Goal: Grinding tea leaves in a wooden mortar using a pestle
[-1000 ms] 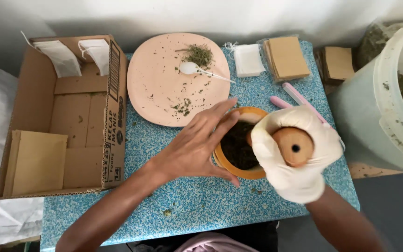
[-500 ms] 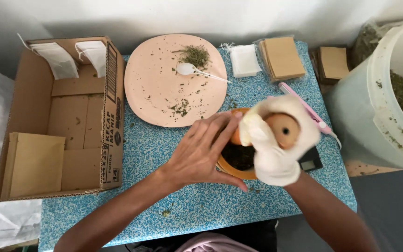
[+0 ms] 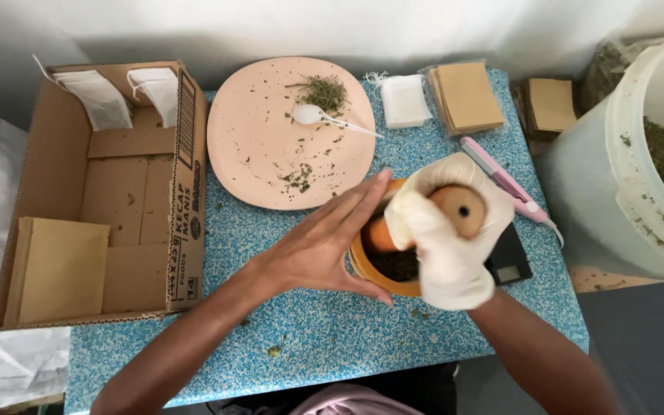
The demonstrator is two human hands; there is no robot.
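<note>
An orange-brown mortar bowl with dark green herb inside stands on the blue speckled table. My left hand, bare, rests flat against the bowl's left side, fingers spread. My right hand, in a white glove, grips a wooden pestle that stands in the bowl, its round end pointing up. The bowl sits partly on a small black scale.
A pink plate with herb crumbs and a white spoon lies behind. A cardboard box with tea bags and brown envelopes sits left. White bags, brown envelopes, a pink tool and a big white bucket of herb are right.
The gloved right hand and pestle shifted left over the bowl, uncovering the black scale. The left hand stays against the bowl.
</note>
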